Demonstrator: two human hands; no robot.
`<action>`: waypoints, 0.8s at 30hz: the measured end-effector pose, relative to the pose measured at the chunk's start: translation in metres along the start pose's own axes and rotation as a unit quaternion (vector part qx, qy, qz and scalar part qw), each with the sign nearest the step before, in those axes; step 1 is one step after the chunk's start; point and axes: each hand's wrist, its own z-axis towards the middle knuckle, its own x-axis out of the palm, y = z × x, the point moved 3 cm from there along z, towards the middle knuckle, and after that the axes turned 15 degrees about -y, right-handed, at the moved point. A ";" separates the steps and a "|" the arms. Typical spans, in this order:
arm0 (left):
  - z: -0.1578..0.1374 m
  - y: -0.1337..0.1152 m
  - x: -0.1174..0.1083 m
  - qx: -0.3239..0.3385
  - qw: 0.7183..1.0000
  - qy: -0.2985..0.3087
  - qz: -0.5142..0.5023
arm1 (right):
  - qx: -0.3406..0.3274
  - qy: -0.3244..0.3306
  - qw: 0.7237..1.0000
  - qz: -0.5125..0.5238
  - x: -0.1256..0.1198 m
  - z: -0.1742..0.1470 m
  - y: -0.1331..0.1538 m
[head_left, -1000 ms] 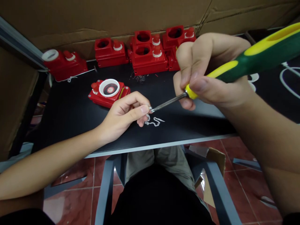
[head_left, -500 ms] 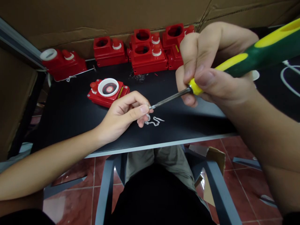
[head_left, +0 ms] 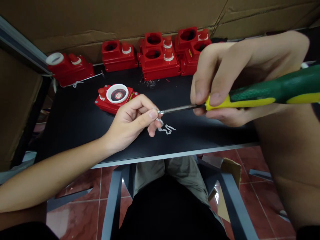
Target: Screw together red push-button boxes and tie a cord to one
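Clearly, the left hand (head_left: 135,121) is closed in a pinch, thumb and fingers gripping a small metal piece (head_left: 160,112), from which a pale, twisted strand (head_left: 172,127) trails in loops. The right hand (head_left: 240,66) curls around a green-and-yellow screwdriver (head_left: 255,95), fingers near the front of its handle, shaft pointing toward the left hand. The tip meets the metal piece at the left fingertips; whether it is seated in anything is too small to tell. Just beyond the left hand, partly covered by it, a red unit with a white ring (head_left: 110,107) lies on the black tabletop (head_left: 200,133). Farther back, more red housings (head_left: 160,70) stand along a cardboard wall (head_left: 125,16), with dark crumbs (head_left: 149,83) in front of them. At far left, a thin rod (head_left: 90,78) lies beside another red housing (head_left: 75,71).
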 end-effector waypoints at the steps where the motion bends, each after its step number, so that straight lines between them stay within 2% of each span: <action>1: 0.000 0.000 0.000 0.005 1.000 0.001 0.003 | -0.002 -0.011 1.000 0.007 0.001 -0.001 -0.001; 4: -0.001 0.001 -0.002 0.015 1.000 -0.004 0.023 | -0.001 -0.082 0.996 0.035 0.005 -0.003 -0.005; 6: -0.002 0.001 -0.004 0.015 0.999 -0.011 0.037 | -0.005 -0.097 0.994 0.051 0.007 -0.005 -0.006; 14: -0.002 -0.002 -0.004 0.007 0.999 -0.024 0.044 | 0.015 -0.084 0.993 0.084 0.004 -0.004 -0.009; 20: -0.002 -0.001 -0.004 -0.005 0.998 -0.039 0.052 | 0.077 -0.107 0.985 0.116 0.011 -0.003 -0.007; 24: -0.003 -0.001 -0.003 -0.006 0.998 -0.034 0.046 | 0.059 -0.119 0.978 0.158 0.011 -0.003 -0.012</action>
